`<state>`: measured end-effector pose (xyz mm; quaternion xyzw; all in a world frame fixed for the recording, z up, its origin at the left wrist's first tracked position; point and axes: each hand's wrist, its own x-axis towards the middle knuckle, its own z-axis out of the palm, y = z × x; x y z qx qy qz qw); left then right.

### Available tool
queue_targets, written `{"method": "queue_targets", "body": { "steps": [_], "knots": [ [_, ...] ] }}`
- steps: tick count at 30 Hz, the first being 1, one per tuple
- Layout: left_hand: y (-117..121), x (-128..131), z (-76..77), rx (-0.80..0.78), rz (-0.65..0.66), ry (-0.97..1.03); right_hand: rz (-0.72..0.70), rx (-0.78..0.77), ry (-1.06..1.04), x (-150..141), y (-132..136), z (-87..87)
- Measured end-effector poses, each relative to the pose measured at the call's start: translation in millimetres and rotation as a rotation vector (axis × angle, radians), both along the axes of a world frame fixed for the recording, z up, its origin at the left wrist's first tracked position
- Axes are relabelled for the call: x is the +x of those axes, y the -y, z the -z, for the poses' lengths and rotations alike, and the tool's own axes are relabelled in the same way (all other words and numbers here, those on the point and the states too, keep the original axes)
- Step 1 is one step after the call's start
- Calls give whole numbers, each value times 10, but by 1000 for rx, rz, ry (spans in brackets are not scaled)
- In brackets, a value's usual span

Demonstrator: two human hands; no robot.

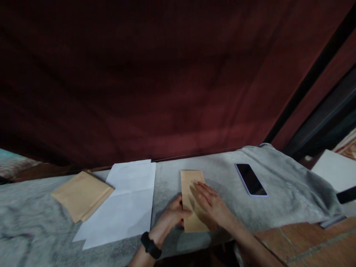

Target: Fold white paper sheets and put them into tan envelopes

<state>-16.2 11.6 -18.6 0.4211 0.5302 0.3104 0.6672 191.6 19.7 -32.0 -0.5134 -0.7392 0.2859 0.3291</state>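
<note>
A brown paper envelope (191, 222) lies upright in front of me, its near end by the table's front edge. My left hand (175, 213) grips its left side, thumb on top and the fingers partly hidden underneath. Over the envelope's right side my right hand (210, 202) rests flat, fingers stretched out together. White paper sheets (125, 204) are stacked to the left of the envelope. Partly over them, farther left, sit more brown envelopes (83, 194) in a small pile.
A phone with a lilac case (251, 180) lies to the right on the grey cloth (222, 167). Behind the table hangs a dark red curtain (180, 92). Orange brick or tile (311, 241) shows at the lower right. A white surface (336, 170) stands at the far right.
</note>
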Motion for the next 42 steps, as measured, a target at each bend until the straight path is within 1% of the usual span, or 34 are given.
{"method": "queue_targets", "body": {
  "steps": [2, 3, 5, 6, 8, 10, 12, 13, 16, 17, 18, 20, 23, 28, 31, 34, 38, 40, 41, 42],
  "knots": [
    [24, 33, 69, 98, -104, -31, -98, 114, 249, -133, 18, 56],
    [44, 41, 98, 156, -159, -73, -114, 158, 334, -180, 14, 94],
    [100, 41, 139, 268, -236, -217, -91, 219, 426, -231, -33, 174],
    [134, 37, 151, 313, -247, -309, -72, 237, 447, -241, -77, 210],
    [203, 27, 155, 386, -216, -483, -40, 248, 461, -244, -192, 266],
    [269, 29, 139, 461, -150, -611, -14, 236, 458, -245, -322, 297],
    [331, 49, 114, 570, -52, -699, 24, 211, 453, -255, -437, 307],
    [362, 65, 104, 640, 29, -732, 45, 201, 455, -264, -483, 305],
    [461, 114, 109, 846, 346, -809, 94, 184, 486, -298, -565, 286],
    [493, 125, 123, 893, 421, -830, 107, 181, 497, -308, -574, 279],
    [523, 130, 138, 927, 470, -848, 117, 179, 504, -317, -576, 274],
    [568, 124, 165, 962, 503, -878, 129, 180, 509, -327, -559, 272],
    [592, 93, 170, 971, 523, -882, 93, 181, 515, -323, -488, 292],
    [573, 66, 136, 961, 539, -868, -57, 154, 468, -248, -277, 306],
    [568, 78, 156, 986, 543, -903, -169, 112, 445, -175, -133, 253],
    [570, 92, 196, 1046, 537, -983, -240, 19, 435, -114, -8, 167],
    [554, 101, 209, 1110, 506, -1063, -268, -84, 360, -45, 115, 74],
    [541, 107, 199, 1116, 505, -1075, -275, -80, 290, -1, 155, 55],
    [537, 112, 196, 1117, 503, -1077, -262, -65, 253, 23, 168, 52],
    [536, 117, 198, 1116, 500, -1079, -219, -48, 219, 48, 178, 55]
  ]
}}
